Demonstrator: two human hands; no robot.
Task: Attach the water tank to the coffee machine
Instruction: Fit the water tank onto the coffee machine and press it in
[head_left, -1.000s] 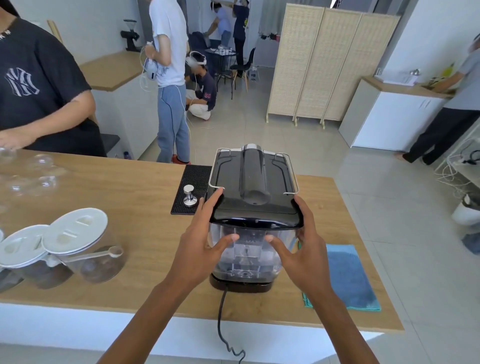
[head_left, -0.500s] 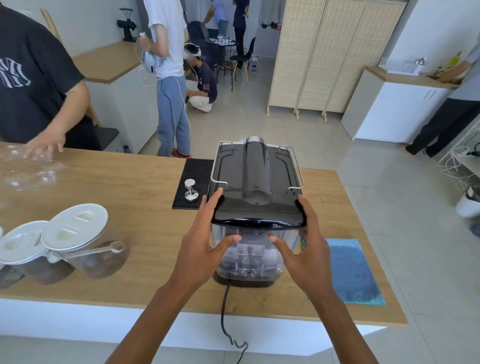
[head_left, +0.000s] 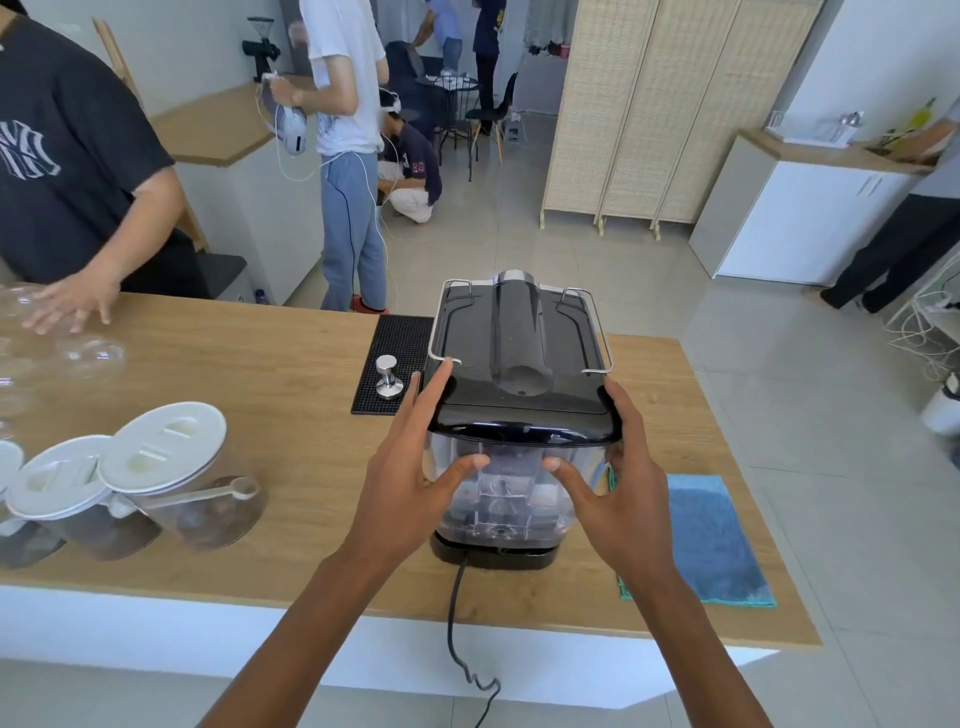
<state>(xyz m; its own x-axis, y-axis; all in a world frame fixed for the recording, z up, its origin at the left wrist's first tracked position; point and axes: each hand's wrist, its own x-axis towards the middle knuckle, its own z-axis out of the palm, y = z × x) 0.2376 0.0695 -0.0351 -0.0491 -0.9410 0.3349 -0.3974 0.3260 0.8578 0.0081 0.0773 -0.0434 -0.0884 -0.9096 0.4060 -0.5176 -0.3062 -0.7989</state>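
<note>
A black coffee machine (head_left: 519, 353) stands on the wooden counter (head_left: 270, 374), its back toward me. The clear water tank (head_left: 506, 493) sits against that back, under the black top lid. My left hand (head_left: 415, 467) is pressed on the tank's left side, thumb on its near face and fingers up along the lid's edge. On the right side my right hand (head_left: 618, 478) mirrors this, thumb on the near face. A black power cord (head_left: 457, 623) hangs from the base over the counter's near edge.
A metal tamper (head_left: 388, 376) stands on a black rubber mat (head_left: 395, 343) left of the machine. A blue cloth (head_left: 711, 540) lies at the right. Clear jars with white lids (head_left: 156, 457) sit at the left. Another person's hand (head_left: 72, 306) rests on the far left counter.
Both hands stay on the tank's sides with little shift. The person at the far left has stretched a hand out over the counter. My view has tilted slightly downward.
</note>
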